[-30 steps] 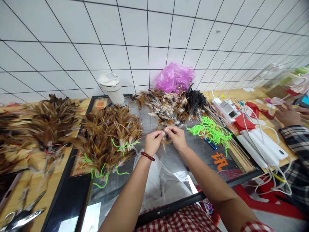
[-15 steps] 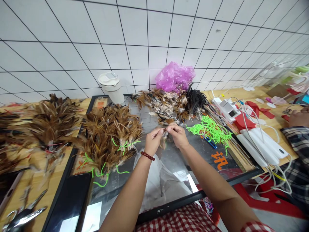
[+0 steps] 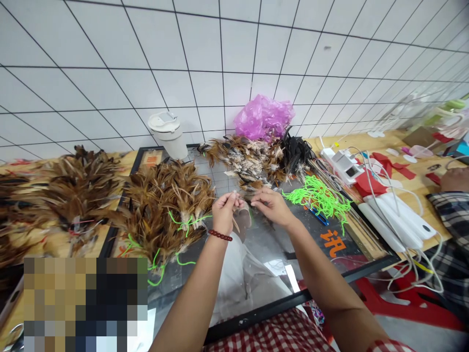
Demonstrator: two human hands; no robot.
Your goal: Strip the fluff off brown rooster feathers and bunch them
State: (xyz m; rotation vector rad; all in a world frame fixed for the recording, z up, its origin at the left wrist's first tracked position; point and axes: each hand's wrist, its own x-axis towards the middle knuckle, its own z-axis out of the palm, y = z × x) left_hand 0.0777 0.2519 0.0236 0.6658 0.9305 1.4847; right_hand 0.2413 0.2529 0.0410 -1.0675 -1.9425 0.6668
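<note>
My left hand [image 3: 224, 211], with a dark red bead bracelet [image 3: 220, 235] at the wrist, is closed in a pinch. A small brown feather [image 3: 236, 225] hangs from its fingertips. My right hand [image 3: 273, 205] is a short gap to the right, its thumb and fingers drawn together. What they hold, if anything, is too blurred to make out. Just beyond both hands lies a pile of loose brown and pale feathers [image 3: 252, 156], with black feathers [image 3: 297, 152] at its right. Left of my hands are brown feather bundles [image 3: 172, 190] tied with green cord [image 3: 188, 222].
Bright green cords [image 3: 318, 195] lie right of my hands, beside a blue tool [image 3: 320, 216]. A white cup [image 3: 169, 134] and a pink plastic bag [image 3: 264, 117] stand by the wall. Power strips [image 3: 399, 220] with cables are at right, near another person's plaid sleeve [image 3: 449, 210].
My hands, touching at the fingertips half a second ago, have moved apart. The left went slightly left with the feather, and the right hand shifted a little right.
</note>
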